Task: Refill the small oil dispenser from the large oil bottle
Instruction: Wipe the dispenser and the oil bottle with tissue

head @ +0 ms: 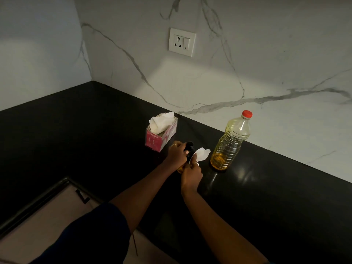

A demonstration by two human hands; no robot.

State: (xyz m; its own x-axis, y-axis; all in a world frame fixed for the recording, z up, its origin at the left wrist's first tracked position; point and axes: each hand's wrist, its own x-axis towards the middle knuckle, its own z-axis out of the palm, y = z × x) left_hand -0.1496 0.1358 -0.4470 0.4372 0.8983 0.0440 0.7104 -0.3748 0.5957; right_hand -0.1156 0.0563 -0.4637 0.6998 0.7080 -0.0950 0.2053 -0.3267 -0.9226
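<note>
The small oil dispenser [188,148] has a black top and a little yellow oil showing low down, and stands on the black counter [276,197]. My left hand [177,154] grips it around the neck. My right hand [191,175] pinches a crumpled white tissue [202,154] against the dispenser's right side. The large oil bottle [229,144] stands upright to the right, its red cap on, with oil only in its bottom part. Most of the dispenser's body is hidden by my hands.
A pink tissue box [162,137] with white tissues sticking out stands just behind and left of my hands. A marble wall with a white socket [182,41] runs behind the counter. The counter's front edge drops to the floor at lower left.
</note>
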